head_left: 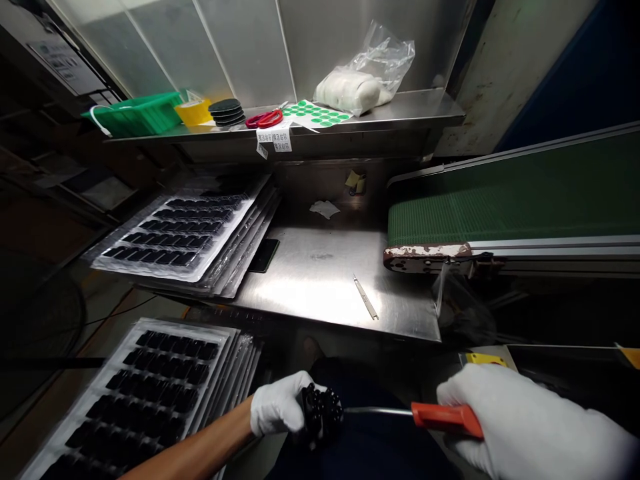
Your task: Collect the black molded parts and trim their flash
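In the lower middle, my left hand (280, 403), in a white glove, is closed around a black part (320, 415) with a bumpy, light-flecked surface. My right hand (530, 420), also in a white glove, grips the red handle of a red-handled hand tool (445, 418). The tool's thin metal shaft curves slightly and points left, its tip at the black part. Whether the tip touches the part or goes into it I cannot make out. Both hands are over my dark-clothed lap, in front of the steel table (305, 287).
Trays of black parts are stacked on the table (165, 233) and lower left (145, 380). A phone (265, 256) and a scalpel-like tool (366, 298) lie on the steel. A green conveyor belt (500, 200) is right. The shelf holds scissors (265, 119) and a green bin (135, 115).
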A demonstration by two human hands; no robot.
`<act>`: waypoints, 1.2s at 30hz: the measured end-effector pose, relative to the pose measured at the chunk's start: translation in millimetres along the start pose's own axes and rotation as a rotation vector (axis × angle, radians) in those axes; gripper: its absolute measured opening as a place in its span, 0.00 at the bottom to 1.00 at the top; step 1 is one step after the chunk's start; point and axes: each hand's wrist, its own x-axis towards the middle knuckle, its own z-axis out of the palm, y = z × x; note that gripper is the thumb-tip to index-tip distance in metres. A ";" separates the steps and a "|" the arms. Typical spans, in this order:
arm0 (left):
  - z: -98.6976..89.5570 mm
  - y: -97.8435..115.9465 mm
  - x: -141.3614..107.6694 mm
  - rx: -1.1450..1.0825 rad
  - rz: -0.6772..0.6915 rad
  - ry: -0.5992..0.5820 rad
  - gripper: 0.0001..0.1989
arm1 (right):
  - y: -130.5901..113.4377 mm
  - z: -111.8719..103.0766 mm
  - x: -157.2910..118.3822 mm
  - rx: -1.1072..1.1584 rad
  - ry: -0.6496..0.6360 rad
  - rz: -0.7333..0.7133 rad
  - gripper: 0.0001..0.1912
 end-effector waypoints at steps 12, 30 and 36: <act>11.2 -5.1 9.5 -0.197 0.108 0.105 0.29 | 17.4 12.8 9.3 0.109 0.085 -0.032 0.08; 12.2 -27.6 20.7 -0.777 0.291 0.488 0.16 | -7.9 4.9 14.2 0.179 -0.006 -0.021 0.12; 20.2 -26.2 32.1 -0.866 0.422 0.558 0.13 | 10.9 25.2 17.3 0.254 0.015 -0.026 0.12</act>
